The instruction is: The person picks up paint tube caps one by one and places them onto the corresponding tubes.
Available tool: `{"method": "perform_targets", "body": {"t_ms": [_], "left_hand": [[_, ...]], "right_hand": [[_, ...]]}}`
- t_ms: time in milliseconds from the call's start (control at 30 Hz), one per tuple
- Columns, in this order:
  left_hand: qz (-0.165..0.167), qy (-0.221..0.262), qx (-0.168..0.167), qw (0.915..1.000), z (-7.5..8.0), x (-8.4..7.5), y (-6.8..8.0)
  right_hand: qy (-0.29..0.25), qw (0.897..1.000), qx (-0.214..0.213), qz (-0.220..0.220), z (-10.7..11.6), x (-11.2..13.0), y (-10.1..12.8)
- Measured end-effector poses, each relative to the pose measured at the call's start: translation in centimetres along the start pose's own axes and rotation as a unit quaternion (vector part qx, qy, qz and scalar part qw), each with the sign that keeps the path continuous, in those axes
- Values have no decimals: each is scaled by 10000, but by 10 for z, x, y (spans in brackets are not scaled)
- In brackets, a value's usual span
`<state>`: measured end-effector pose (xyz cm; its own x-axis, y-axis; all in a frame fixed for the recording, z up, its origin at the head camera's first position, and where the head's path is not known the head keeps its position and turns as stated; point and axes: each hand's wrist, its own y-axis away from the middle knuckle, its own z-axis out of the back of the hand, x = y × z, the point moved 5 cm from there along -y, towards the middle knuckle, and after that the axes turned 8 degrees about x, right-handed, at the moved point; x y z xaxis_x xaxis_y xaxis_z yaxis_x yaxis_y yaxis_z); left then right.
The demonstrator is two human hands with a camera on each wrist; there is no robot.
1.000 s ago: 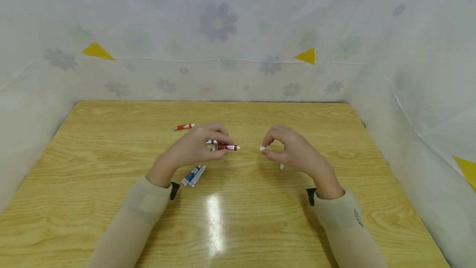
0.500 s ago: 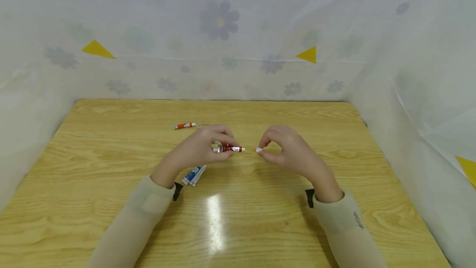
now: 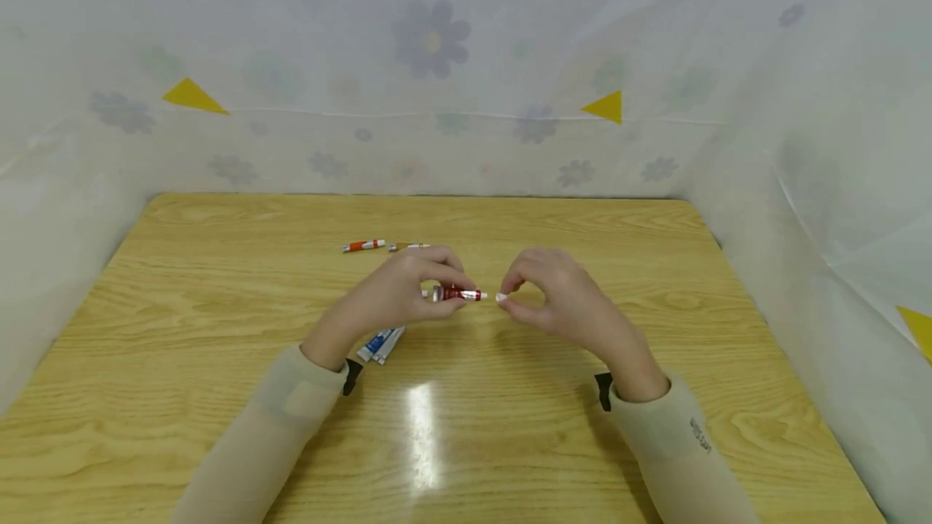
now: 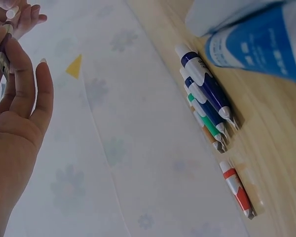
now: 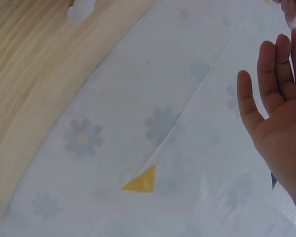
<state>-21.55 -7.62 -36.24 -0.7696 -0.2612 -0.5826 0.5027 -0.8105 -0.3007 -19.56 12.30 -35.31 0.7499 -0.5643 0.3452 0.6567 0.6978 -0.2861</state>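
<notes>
My left hand (image 3: pixel 399 291) pinches red tube (image 3: pixel 459 293) above worktop (image 3: pixel 218 297) centre, nozzle aimed right — steadied for capping. My right hand (image 3: pixel 555 291) pinches white cap (image 3: pixel 501 297), just beside nozzle, aligned. Blue tubes (image 3: pixel 380 343) lie near left wrist.

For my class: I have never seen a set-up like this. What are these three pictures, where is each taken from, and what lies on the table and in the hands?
No machine here: a person works with two bare hands at a wooden table hung round with flowered sheeting. The wide picture comes from a camera on the head; the other two come from cameras on each wrist, looking past the palm. The left hand holds a small red tube. The right hand pinches a small white cap close to the tube's tip. On the table lie blue tubes and an orange-and-white tube; the left wrist view shows more tubes in a row.
</notes>
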Motion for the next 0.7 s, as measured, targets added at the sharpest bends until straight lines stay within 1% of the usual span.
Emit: {"method": "perform_targets", "body": {"t_ms": [100,233,500,700], "left_hand": [[-79,49,-24,10000,-2,-1,-1],[-77,187,3,9998,-6,-2,-3],[3,109,-75,9999,-8,-3,-3],[47,110,-101,9999,-9,-2,-3]], "right_hand": [[-2,10000,-9,29,-1,1,0],[26,10000,11,51,-3,2,-1],[100,9999,22,26,-4,3,0],[139,9998,-100,62,-3,6,-1]]}}
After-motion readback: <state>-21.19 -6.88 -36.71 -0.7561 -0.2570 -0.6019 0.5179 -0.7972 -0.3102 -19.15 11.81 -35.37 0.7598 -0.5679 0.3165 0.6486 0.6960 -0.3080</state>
